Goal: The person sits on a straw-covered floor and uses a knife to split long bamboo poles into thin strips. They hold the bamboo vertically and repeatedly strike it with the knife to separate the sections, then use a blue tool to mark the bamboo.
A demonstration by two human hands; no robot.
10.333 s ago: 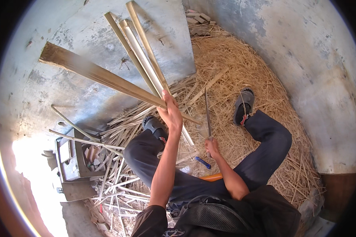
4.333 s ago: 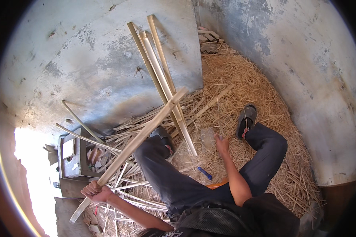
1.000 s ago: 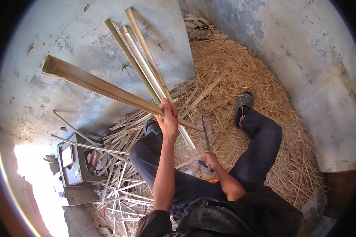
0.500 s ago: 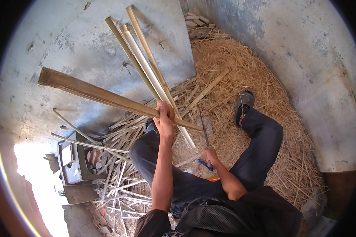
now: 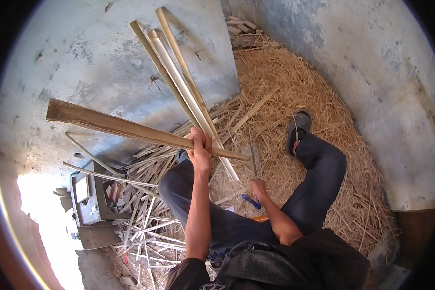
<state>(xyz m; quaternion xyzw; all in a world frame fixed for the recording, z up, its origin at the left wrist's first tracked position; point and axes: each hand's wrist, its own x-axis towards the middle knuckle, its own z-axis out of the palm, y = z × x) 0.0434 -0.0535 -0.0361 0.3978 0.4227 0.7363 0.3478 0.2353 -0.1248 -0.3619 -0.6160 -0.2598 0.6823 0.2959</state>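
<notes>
The left hand (image 5: 199, 150) grips one stick (image 5: 121, 127), its wide end lower than before, narrow end beside one knife (image 5: 254, 159) clasped by the right hand (image 5: 258, 190). Three poles (image 5: 183, 88) lean against the wall (image 5: 96, 63).

Head cam (L of a side-by-side fisheye pair) looks down from wearer's head: shirt (image 5: 329, 254) v. close at btm edge, legs (image 5: 320, 180) mid-dist., straw (image 5: 280, 67) & walls (image 5: 372, 92) farther off, edges bent toward dark rim.

A long brown strip (image 5: 121, 127) slants rightward, one end beside a slim blade (image 5: 254, 163).
</notes>
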